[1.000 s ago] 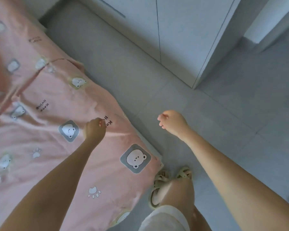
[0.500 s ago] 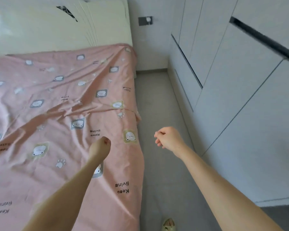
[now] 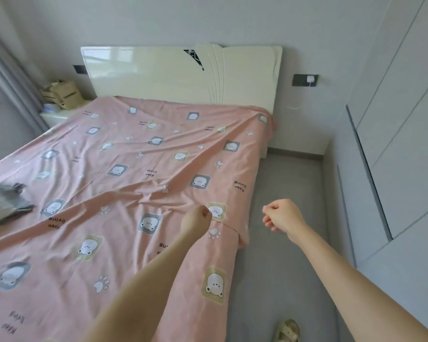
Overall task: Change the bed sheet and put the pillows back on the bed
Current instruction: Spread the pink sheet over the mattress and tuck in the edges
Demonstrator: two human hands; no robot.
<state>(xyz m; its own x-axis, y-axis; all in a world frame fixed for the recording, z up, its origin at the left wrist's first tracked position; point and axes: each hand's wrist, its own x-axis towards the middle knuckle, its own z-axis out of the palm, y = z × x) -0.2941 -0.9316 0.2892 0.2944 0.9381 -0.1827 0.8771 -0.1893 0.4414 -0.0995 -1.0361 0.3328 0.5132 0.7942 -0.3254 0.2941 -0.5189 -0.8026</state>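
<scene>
Pinching the pink sheet [image 3: 124, 149], the left hand [image 3: 195, 219] ought to pull outward, low and steady, flattening the creases [image 3: 143, 193]; the empty, curled right hand [image 3: 281, 215] could help.

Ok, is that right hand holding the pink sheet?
No, the right hand hangs curled over the grey floor, apart from the pink sheet.
</scene>
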